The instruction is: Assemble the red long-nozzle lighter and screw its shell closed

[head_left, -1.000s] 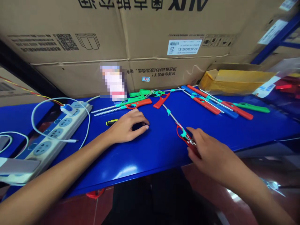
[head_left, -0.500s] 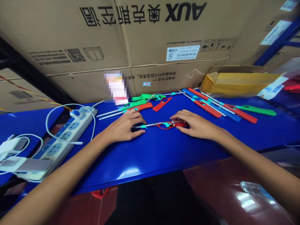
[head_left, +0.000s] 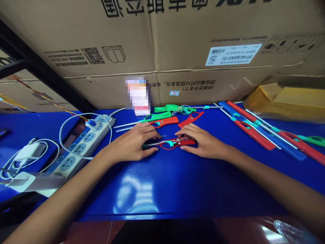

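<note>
Red lighter (head_left: 172,143), as I view it: casing open, inner parts exposed, crosswise at desk (head_left: 182,189), metal tube (head_left: 154,144) leftward.

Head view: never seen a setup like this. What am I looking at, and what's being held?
No machine here: these are a person's bare hands. The pictures come from one camera worn on the head, looking forward and down.

The right hand holds a red lighter by its handle, with inner parts showing. The left hand curls about the rod end; whether it grips is unclear.

On the blue table, more lighters lie farther back, with a red handle piece beyond the right hand. A power strip sits to the left. A phone, mostly blurred out, is in front of the cardboard box.
</note>
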`<state>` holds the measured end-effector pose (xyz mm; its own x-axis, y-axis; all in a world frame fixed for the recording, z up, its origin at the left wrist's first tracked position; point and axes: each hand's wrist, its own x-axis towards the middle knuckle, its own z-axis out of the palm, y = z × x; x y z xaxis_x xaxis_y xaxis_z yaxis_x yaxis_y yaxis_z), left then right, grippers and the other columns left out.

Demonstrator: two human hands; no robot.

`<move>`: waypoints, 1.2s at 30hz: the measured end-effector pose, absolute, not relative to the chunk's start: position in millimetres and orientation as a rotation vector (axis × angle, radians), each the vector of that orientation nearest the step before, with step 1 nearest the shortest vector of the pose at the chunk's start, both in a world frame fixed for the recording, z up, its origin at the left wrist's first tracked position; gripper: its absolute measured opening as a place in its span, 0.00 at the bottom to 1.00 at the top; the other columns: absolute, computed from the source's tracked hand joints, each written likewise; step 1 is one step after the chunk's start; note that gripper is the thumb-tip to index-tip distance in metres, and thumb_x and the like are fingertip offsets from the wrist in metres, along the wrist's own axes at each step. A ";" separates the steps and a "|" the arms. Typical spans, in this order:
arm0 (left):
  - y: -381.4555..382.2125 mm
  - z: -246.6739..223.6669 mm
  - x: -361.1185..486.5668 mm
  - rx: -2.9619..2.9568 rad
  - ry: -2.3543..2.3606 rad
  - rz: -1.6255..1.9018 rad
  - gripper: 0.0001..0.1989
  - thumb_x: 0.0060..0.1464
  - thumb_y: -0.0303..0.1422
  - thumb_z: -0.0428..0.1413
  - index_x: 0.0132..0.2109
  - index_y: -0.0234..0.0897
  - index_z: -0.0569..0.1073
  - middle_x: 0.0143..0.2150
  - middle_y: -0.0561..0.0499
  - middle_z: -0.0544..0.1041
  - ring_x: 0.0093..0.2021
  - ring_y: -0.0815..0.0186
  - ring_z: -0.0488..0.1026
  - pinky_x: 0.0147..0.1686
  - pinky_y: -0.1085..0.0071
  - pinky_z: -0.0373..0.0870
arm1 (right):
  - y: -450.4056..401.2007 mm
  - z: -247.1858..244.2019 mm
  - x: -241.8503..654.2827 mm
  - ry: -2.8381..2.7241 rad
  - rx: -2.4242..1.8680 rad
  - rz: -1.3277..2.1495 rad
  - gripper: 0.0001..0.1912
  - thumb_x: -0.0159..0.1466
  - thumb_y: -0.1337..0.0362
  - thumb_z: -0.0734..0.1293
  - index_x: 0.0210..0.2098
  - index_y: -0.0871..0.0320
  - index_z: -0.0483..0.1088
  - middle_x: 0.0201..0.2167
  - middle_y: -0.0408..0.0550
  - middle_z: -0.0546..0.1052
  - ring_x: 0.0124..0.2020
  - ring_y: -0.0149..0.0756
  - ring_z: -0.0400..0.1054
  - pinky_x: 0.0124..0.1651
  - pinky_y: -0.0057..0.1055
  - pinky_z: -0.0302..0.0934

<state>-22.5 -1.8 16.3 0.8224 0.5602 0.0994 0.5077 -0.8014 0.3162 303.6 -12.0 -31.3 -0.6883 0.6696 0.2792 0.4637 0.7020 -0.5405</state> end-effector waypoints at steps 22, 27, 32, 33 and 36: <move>-15.8 -11.3 -14.8 2.691 0.894 0.493 0.12 0.77 0.34 0.53 0.57 0.38 0.79 0.52 0.45 0.81 0.52 0.58 0.78 0.54 0.58 0.78 | -20.9 -32.3 305.1 -2.425 -0.955 0.644 0.17 0.77 0.60 0.68 0.63 0.50 0.71 0.56 0.53 0.80 0.60 0.48 0.73 0.62 0.53 0.70; -16.6 -15.4 -16.0 2.594 0.897 0.547 0.10 0.76 0.33 0.55 0.56 0.39 0.81 0.51 0.45 0.82 0.52 0.58 0.77 0.55 0.58 0.77 | -20.0 -35.1 306.2 -2.432 -0.942 0.663 0.17 0.77 0.60 0.69 0.63 0.48 0.71 0.56 0.52 0.79 0.59 0.48 0.72 0.62 0.52 0.69; -18.4 -13.3 -15.3 2.738 0.879 0.483 0.11 0.77 0.34 0.54 0.55 0.39 0.81 0.50 0.46 0.81 0.49 0.60 0.77 0.51 0.61 0.76 | -21.5 -32.2 305.5 -2.452 -0.947 0.683 0.15 0.78 0.61 0.67 0.63 0.48 0.72 0.54 0.51 0.78 0.56 0.45 0.71 0.59 0.47 0.69; -19.1 -12.4 -15.0 2.803 0.879 0.455 0.11 0.77 0.34 0.54 0.56 0.39 0.81 0.50 0.46 0.81 0.48 0.60 0.76 0.49 0.61 0.75 | -21.7 -31.2 305.1 -2.459 -0.947 0.686 0.15 0.78 0.61 0.67 0.63 0.48 0.73 0.53 0.51 0.78 0.55 0.45 0.71 0.58 0.46 0.69; -21.7 -10.0 -13.3 2.972 0.864 0.393 0.12 0.78 0.33 0.52 0.56 0.37 0.80 0.49 0.45 0.81 0.46 0.59 0.76 0.46 0.61 0.75 | -22.4 -30.0 304.0 -2.469 -0.936 0.665 0.15 0.78 0.61 0.67 0.62 0.47 0.74 0.51 0.50 0.78 0.54 0.45 0.71 0.57 0.46 0.69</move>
<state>-13.3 -21.7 -10.0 0.8148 0.5305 0.2338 0.5251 -0.8463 0.0902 304.0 -22.4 -30.0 -0.6874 0.6957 0.2083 0.4968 0.6597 -0.5638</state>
